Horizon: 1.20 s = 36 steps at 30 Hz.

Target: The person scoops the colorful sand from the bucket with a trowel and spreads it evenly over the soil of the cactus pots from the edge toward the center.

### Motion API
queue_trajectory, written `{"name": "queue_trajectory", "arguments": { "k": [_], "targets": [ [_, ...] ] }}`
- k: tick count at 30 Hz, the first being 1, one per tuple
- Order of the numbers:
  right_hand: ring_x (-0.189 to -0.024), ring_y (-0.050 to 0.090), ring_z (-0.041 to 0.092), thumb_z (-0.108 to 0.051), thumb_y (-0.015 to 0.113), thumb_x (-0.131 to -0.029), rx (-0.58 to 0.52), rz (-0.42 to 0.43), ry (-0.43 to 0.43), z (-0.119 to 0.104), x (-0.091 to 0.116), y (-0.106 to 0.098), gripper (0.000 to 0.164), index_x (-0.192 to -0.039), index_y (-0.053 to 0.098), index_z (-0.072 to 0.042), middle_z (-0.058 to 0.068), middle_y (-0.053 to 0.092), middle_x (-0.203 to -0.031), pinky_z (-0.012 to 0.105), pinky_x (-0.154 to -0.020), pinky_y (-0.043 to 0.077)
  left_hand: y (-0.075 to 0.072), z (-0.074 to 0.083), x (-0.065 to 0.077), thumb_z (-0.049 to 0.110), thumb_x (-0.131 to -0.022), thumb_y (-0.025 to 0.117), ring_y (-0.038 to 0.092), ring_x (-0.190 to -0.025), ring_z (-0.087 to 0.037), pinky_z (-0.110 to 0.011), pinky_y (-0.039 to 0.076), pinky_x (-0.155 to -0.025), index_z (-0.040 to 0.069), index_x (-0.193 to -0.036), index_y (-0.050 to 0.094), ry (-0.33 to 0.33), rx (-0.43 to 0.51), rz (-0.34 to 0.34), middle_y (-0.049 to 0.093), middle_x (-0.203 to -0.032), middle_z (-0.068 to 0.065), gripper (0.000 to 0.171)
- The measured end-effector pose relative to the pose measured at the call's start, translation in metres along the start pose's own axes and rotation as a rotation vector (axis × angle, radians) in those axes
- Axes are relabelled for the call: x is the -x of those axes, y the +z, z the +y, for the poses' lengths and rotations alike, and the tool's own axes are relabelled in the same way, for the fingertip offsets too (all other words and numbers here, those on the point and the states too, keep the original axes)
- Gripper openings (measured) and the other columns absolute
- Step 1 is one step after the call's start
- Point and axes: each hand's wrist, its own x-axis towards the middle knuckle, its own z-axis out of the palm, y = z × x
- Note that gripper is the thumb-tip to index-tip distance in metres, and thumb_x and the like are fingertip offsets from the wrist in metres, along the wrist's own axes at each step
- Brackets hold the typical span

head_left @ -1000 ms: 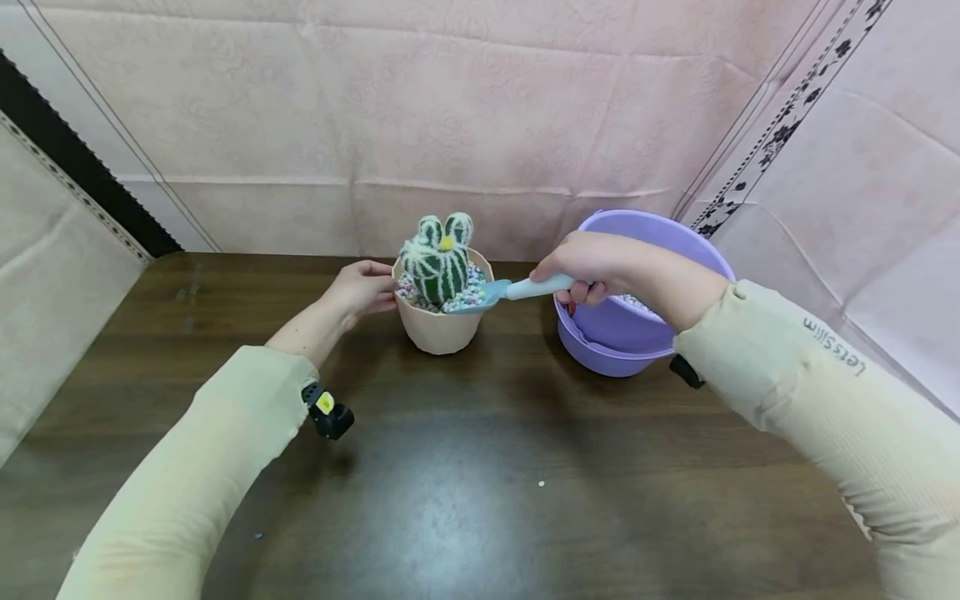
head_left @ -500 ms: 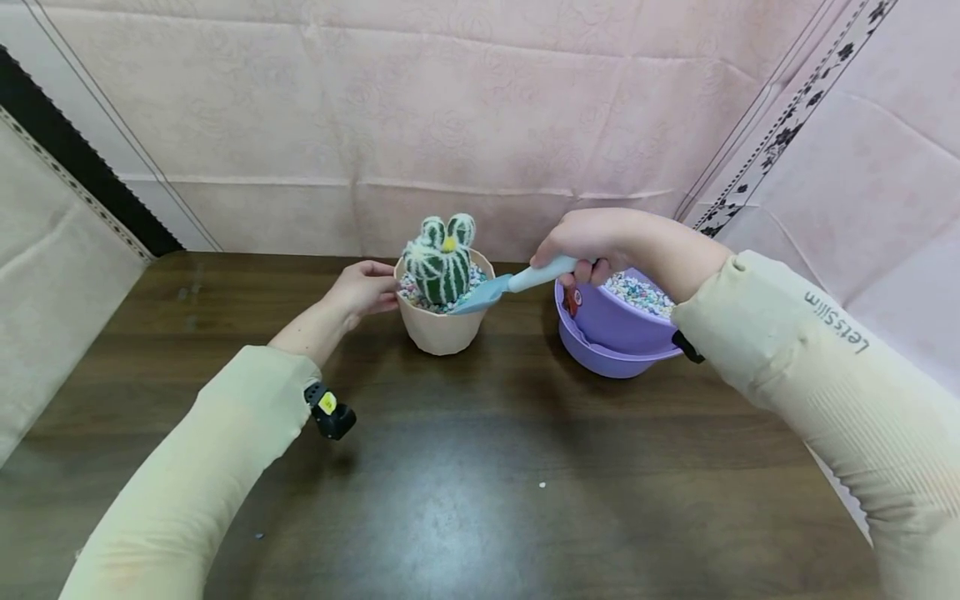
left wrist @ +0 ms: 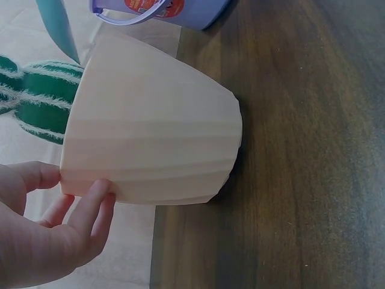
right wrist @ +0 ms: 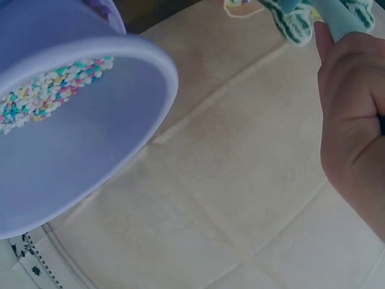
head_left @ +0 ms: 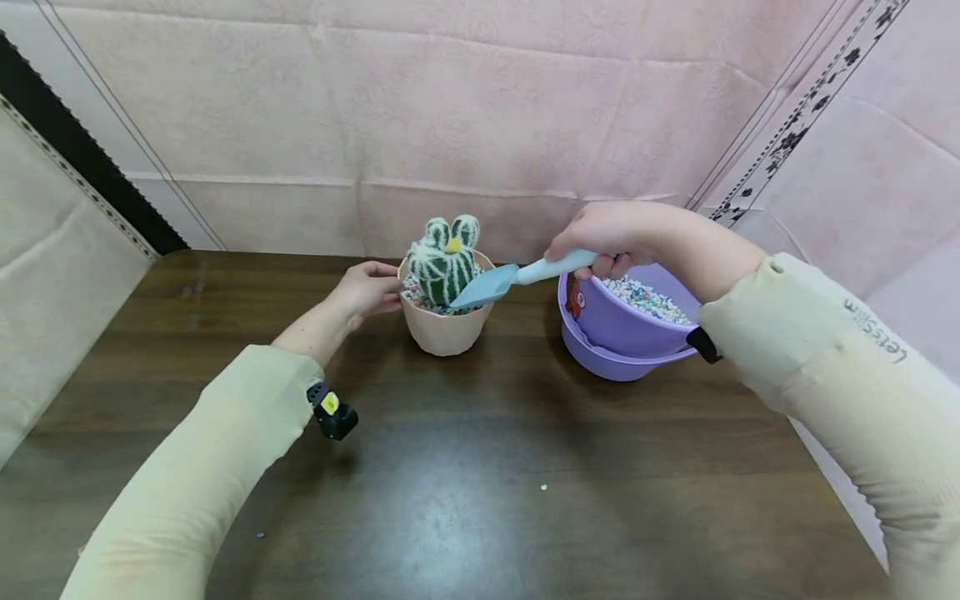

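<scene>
A cream flowerpot (head_left: 444,335) stands on the table, holding a green cactus (head_left: 441,275) with white fuzz and a yellow flower. Small coloured pebbles (head_left: 417,293) surround the plant. At the pot's left rim my left hand (head_left: 367,292) grips it, thumb at the edge and fingertips on the outer wall, as the left wrist view (left wrist: 66,229) shows. My right hand (head_left: 618,237) holds a light blue trowel (head_left: 487,287) by its handle. The blade slants down over the pot's right rim, its tip near the cactus base; no pebbles are visible on it.
Right of the pot, a purple bucket (head_left: 611,321) with pebbles sits tilted in a purple basin (head_left: 603,367). Pale cloth (head_left: 480,125) hangs behind the table (head_left: 450,467). A small white pebble (head_left: 543,487) lies near the table's middle.
The trowel's handle has risen and shifted right with my right hand, so the blade tilts more steeply and its load of pebbles is no longer seen. My left hand stays at the pot.
</scene>
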Motion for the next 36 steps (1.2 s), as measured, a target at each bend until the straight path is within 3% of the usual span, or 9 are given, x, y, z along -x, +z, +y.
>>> {"name": "queue_trajectory", "arguments": {
  "k": [4, 8, 14, 23, 26, 31, 36],
  "targets": [
    [-0.044, 0.026, 0.005, -0.03, 0.05, -0.095, -0.032, -0.012, -0.035, 0.016, 0.01, -0.008, 0.031, -0.108, 0.054, -0.002, -0.003, 0.047, -0.058, 0.014, -0.042, 0.018, -0.001, 0.0, 0.001, 0.01, -0.097, 0.047, 0.056, -0.103, -0.018, -0.031, 0.048, -0.101, -0.003, -0.138, 0.035, -0.014, -0.001, -0.008, 0.045, -0.131, -0.018, 0.044],
    [-0.043, 0.028, 0.004, -0.031, 0.048, -0.096, -0.082, -0.004, -0.073, 0.036, 0.025, -0.02, 0.028, -0.101, 0.057, -0.004, -0.002, 0.048, -0.06, 0.014, -0.04, 0.02, -0.007, -0.001, 0.003, 0.013, -0.098, 0.047, 0.059, -0.096, -0.014, -0.028, 0.051, -0.096, -0.002, -0.139, 0.035, -0.018, 0.004, -0.021, 0.044, -0.135, -0.018, 0.045],
    [-0.043, 0.029, 0.004, -0.029, 0.044, -0.099, -0.185, 0.027, -0.121, 0.08, 0.044, -0.048, 0.022, -0.096, 0.059, -0.014, -0.003, 0.053, -0.062, 0.017, -0.038, 0.019, -0.021, 0.004, 0.014, 0.015, -0.1, 0.041, 0.06, -0.076, -0.002, -0.018, 0.056, -0.081, -0.004, -0.137, 0.035, 0.014, 0.062, -0.072, 0.049, -0.118, -0.011, 0.043],
    [-0.045, 0.022, 0.005, -0.026, 0.031, -0.103, -0.258, -0.012, -0.184, 0.149, 0.057, -0.078, 0.03, -0.091, 0.057, -0.019, -0.008, 0.054, -0.065, 0.03, -0.042, 0.006, -0.042, 0.014, 0.033, 0.02, -0.099, 0.043, 0.063, -0.083, -0.005, -0.019, 0.056, -0.08, 0.006, -0.119, 0.044, 0.024, 0.084, -0.218, 0.056, -0.096, 0.003, 0.024],
    [-0.046, 0.017, 0.009, -0.024, 0.026, -0.104, -0.298, -0.041, -0.214, 0.17, 0.06, -0.084, 0.033, -0.092, 0.057, -0.018, -0.01, 0.053, -0.065, 0.032, -0.042, 0.003, -0.038, 0.017, 0.039, 0.02, -0.1, 0.041, 0.063, -0.086, -0.007, -0.021, 0.056, -0.081, 0.004, -0.12, 0.044, 0.028, 0.083, -0.293, 0.059, -0.093, 0.005, 0.025],
    [-0.049, 0.008, 0.017, -0.021, 0.021, -0.104, -0.377, -0.118, -0.232, 0.196, 0.062, -0.088, 0.042, -0.086, 0.058, -0.015, -0.012, 0.051, -0.062, 0.034, -0.044, -0.001, -0.018, 0.024, 0.048, 0.018, -0.1, 0.038, 0.063, -0.09, -0.009, -0.025, 0.056, -0.085, -0.003, -0.127, 0.038, 0.053, 0.059, -0.408, 0.06, -0.097, 0.002, 0.034],
    [-0.047, 0.012, 0.013, -0.024, 0.024, -0.104, -0.357, -0.089, -0.185, 0.208, 0.062, -0.087, 0.043, -0.081, 0.059, -0.017, -0.013, 0.051, -0.06, 0.035, -0.045, 0.0, 0.003, 0.031, 0.055, 0.018, -0.1, 0.039, 0.063, -0.095, -0.014, -0.029, 0.057, -0.086, -0.008, -0.136, 0.032, 0.038, -0.004, -0.497, 0.058, -0.11, -0.007, 0.045]
  ]
}}
